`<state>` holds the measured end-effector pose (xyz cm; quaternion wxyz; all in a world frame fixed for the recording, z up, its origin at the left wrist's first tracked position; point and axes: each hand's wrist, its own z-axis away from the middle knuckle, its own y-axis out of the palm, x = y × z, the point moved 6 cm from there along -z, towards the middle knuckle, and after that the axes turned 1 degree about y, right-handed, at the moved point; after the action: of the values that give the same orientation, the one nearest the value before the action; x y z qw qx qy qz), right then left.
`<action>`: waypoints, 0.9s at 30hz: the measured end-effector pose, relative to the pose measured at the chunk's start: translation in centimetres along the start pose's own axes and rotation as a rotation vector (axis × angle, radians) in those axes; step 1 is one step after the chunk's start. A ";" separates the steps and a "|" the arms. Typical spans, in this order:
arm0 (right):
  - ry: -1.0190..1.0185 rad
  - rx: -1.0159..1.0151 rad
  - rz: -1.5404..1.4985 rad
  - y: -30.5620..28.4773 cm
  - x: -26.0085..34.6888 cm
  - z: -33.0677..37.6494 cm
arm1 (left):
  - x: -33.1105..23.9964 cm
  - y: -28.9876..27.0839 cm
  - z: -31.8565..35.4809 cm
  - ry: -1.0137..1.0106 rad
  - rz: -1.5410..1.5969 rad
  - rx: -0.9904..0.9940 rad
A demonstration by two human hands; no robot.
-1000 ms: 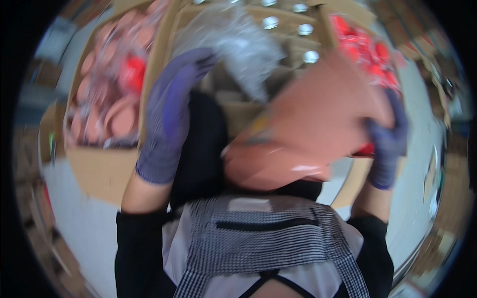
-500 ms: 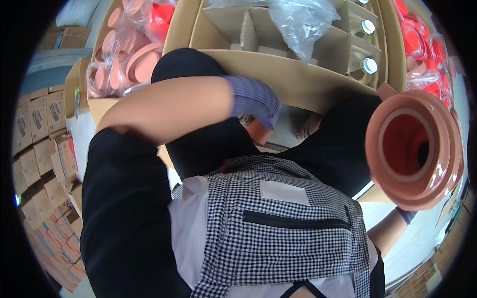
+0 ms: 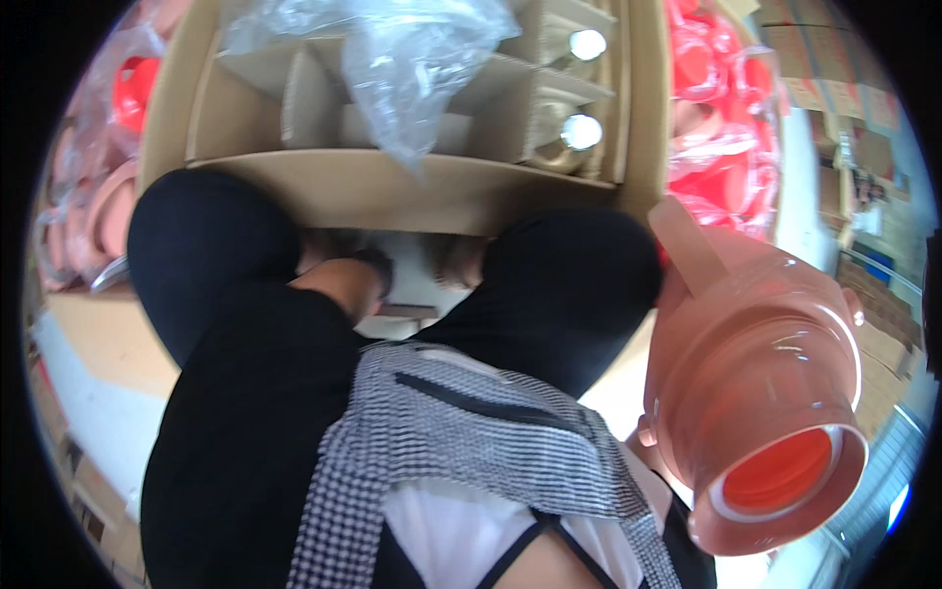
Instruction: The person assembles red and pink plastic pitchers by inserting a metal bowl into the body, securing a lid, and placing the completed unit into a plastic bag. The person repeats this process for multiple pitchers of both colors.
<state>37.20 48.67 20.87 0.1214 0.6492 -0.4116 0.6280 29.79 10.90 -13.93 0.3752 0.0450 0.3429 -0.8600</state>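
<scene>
- Cardboard fills the top of the head view: a big divided carton (image 3: 412, 187) with a crumpled clear plastic bag (image 3: 392, 69) lying over its compartments and two shiny round caps (image 3: 581, 130) showing in the right-hand cells.
- To both sides I see bagged red and pink plastic ware (image 3: 721, 118), and stacked brown boxes along the right rim.
- Below the carton I see my knees in black, with a checked apron (image 3: 461, 432) over them.
- At lower right, a pink plastic jug (image 3: 760, 393) hangs close to the lens, handle up, its red-lined mouth facing me.
- My left forearm reaches down between the knees; the left hand is hidden, so I cannot tell its state.
- My right hand is out of sight behind the jug; I cannot tell its grip.
</scene>
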 end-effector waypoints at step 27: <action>-0.006 -0.005 -0.425 5.4 -1.6 -1.5 | -0.1 -19.3 33.6 0.433 1.428 -1.052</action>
<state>32.60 46.86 17.69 0.2513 0.7231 -0.2673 0.5852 22.86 -0.65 22.38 0.7178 0.2303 0.6443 -0.1290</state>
